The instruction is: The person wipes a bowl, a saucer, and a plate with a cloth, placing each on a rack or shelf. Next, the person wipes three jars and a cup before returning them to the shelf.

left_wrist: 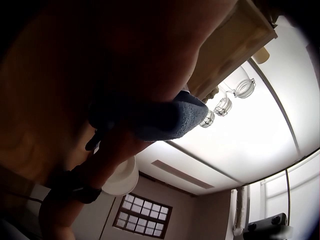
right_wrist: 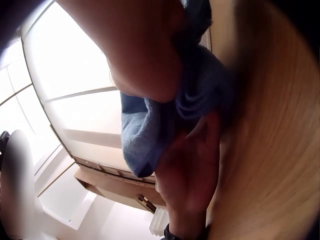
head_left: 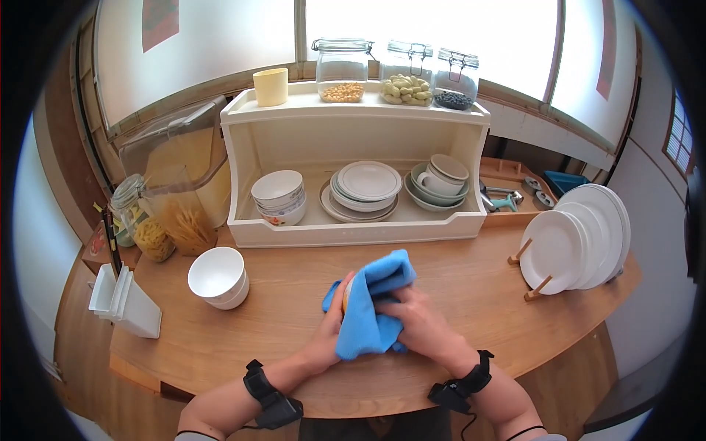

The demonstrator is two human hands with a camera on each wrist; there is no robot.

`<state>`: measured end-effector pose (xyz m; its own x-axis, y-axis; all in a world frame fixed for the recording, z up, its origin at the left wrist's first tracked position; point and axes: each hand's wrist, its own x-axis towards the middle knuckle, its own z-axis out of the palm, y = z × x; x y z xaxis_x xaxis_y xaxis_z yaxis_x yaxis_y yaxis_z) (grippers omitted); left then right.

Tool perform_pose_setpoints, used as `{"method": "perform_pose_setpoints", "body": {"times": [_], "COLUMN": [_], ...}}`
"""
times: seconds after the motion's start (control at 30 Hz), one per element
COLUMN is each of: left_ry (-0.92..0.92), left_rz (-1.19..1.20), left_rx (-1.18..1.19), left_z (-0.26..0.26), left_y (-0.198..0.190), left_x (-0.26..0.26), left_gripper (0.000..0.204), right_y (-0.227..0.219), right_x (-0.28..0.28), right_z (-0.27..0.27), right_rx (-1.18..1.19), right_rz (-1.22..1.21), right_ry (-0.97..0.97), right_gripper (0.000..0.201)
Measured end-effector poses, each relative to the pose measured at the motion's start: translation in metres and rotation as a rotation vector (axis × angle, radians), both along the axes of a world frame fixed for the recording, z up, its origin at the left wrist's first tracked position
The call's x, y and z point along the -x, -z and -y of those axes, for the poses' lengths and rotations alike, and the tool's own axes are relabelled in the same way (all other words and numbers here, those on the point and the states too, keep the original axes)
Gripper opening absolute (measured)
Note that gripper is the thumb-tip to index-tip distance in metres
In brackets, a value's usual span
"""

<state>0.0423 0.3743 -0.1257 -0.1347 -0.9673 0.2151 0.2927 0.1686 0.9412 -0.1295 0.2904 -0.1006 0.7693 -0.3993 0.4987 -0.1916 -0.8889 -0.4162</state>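
A blue cloth (head_left: pixel 371 312) is bunched between both hands above the near middle of the table. My left hand (head_left: pixel 329 338) grips a dish from its left side, with the cloth draped over it. Only a narrow white-and-orange strip of that dish (head_left: pixel 347 292) shows; the cloth hides the rest, and I cannot tell its exact kind. From the right, my right hand (head_left: pixel 428 327) holds the cloth, its fingertips tucked into the folds. In the right wrist view the cloth (right_wrist: pixel 137 135) hangs down beside the left hand (right_wrist: pixel 187 172).
Two stacked white bowls (head_left: pixel 217 275) stand to the left, near a white plastic container (head_left: pixel 136 309). Plates (head_left: pixel 555 253) stand upright in a wooden rack at right. Behind, a cream shelf (head_left: pixel 353 235) holds bowls, plates and cups, with glass jars (head_left: pixel 343 70) on top.
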Motion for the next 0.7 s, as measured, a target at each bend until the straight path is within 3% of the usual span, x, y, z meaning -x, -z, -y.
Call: {"method": "perform_pose_setpoints", "body": {"times": [0.1,0.17,0.3,0.37,0.4,0.5,0.53,0.6,0.7], "left_ry": [-0.028,-0.131,-0.127,-0.093,-0.092,-0.112,-0.082,-0.147,-0.213], "left_rz": [0.048,0.368,0.116,0.544,0.545,0.239,0.068,0.038,-0.020], "left_rx": [-0.007,0.215,0.035,0.332,0.336,0.171,0.014,-0.021,-0.187], "left_z": [-0.006,-0.003,0.009,0.013,0.012,-0.002,-0.008,-0.001,-0.005], "left_y": [-0.007,0.007,0.026,0.029,0.026,0.005,-0.004,0.011,0.003], "left_x": [0.005,0.003,-0.003,-0.008,-0.006,0.001,0.002,-0.007,-0.019], "left_gripper": [0.106,0.103,0.102,0.101,0.101,0.089,0.085,0.084,0.075], "right_y": [-0.005,-0.002,0.002,0.006,0.006,0.004,0.001,-0.006,-0.018], "right_x": [0.003,-0.001,-0.005,-0.003,-0.001,0.005,0.008,0.018,0.027], "right_z": [0.004,-0.001,-0.008,-0.002,-0.001,0.003,0.005,0.012,0.035], "right_rx": [0.068,0.005,-0.205,-0.156,-0.153,-0.140,-0.183,-0.154,-0.130], "right_rz": [0.073,0.091,0.099,0.011,0.011,-0.053,-0.060,-0.033,0.438], "right_ry": [0.079,0.038,-0.103,-0.235,-0.233,-0.238,-0.192,-0.072,0.043], "right_gripper": [0.047,0.052,0.061,0.053,0.053,0.039,0.034,0.020,0.013]}}
